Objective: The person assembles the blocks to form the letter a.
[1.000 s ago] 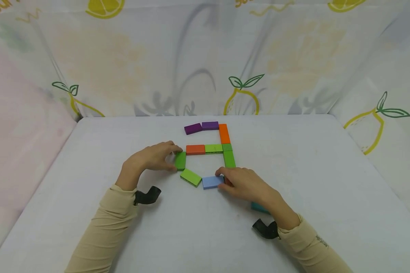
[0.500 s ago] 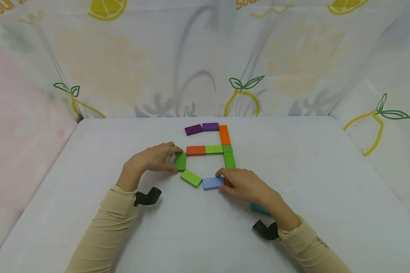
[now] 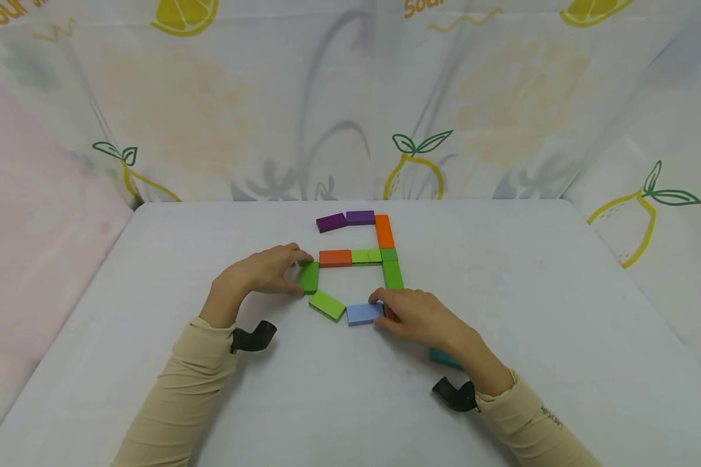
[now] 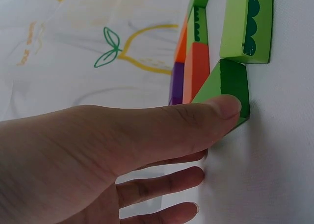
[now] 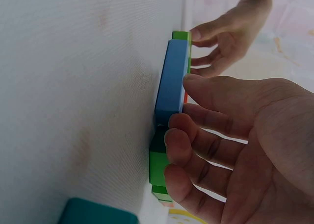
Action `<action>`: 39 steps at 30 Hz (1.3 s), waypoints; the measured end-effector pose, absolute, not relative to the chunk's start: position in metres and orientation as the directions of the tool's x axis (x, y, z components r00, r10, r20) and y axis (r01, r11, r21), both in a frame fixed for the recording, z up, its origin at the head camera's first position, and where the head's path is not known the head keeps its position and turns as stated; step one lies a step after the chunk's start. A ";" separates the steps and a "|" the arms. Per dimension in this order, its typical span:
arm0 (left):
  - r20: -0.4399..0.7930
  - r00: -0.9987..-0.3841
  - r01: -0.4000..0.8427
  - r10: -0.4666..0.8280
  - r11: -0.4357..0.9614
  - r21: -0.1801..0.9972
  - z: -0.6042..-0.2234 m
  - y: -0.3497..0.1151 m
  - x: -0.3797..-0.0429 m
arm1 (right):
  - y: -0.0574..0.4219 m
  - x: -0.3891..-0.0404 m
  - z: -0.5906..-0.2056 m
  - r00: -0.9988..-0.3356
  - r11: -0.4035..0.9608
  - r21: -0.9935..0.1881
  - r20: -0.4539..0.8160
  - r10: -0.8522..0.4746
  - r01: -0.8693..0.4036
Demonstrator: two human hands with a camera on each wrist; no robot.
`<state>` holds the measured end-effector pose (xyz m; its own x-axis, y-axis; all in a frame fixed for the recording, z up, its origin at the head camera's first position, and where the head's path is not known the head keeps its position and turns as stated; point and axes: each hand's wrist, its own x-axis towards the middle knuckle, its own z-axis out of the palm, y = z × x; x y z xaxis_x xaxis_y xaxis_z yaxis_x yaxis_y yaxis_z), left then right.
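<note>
Flat coloured wooden blocks lie on the white table in a figure of linked rows. My left hand (image 3: 265, 271) pinches a green block (image 3: 309, 277) at the left side, thumb at its near end and index finger at its far end. In the left wrist view the thumb (image 4: 226, 107) lies against that green block (image 4: 233, 77). My right hand (image 3: 423, 316) holds the right end of a light blue block (image 3: 363, 314) between thumb and index finger. A lime block (image 3: 327, 305) lies between the two held blocks. The right fingers partly hide a brownish piece.
Red (image 3: 335, 258), lime (image 3: 366, 257) and green (image 3: 393, 275) blocks form the middle and right side. Beyond them lie an orange block (image 3: 384, 231) and purple blocks (image 3: 359, 217). A teal block (image 3: 446, 358) sits partly under the right wrist. Patterned cloth (image 3: 269, 104) hangs behind the table.
Both hands and all the blocks keep their places on the table. The whole head view has shifted down slightly.
</note>
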<state>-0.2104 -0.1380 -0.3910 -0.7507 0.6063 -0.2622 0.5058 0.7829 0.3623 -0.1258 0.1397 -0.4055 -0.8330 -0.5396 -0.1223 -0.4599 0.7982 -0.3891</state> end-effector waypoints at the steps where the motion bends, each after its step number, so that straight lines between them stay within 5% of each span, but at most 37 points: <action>1: -0.263 -0.752 0.504 0.605 0.784 0.362 -0.391 -0.138 -0.210 | 0.140 -0.126 -0.406 -0.833 0.798 -0.390 -0.122 -0.540 -0.460; 16: -0.253 -0.770 0.460 0.586 0.784 0.416 -0.395 -0.139 -0.215 | 0.155 -0.123 -0.403 -0.842 0.789 -0.443 -0.126 -0.525 -0.425; 25: -0.193 -0.826 0.323 0.530 0.726 0.607 -0.419 -0.150 -0.233 | 0.191 -0.120 -0.390 -0.820 0.807 -0.470 -0.254 -0.513 -0.359; 39: 0.116 -0.854 0.392 0.506 0.483 0.783 -0.457 -0.161 -0.248 | 0.210 -0.107 -0.385 -0.781 0.862 -0.433 -0.428 -0.455 -0.265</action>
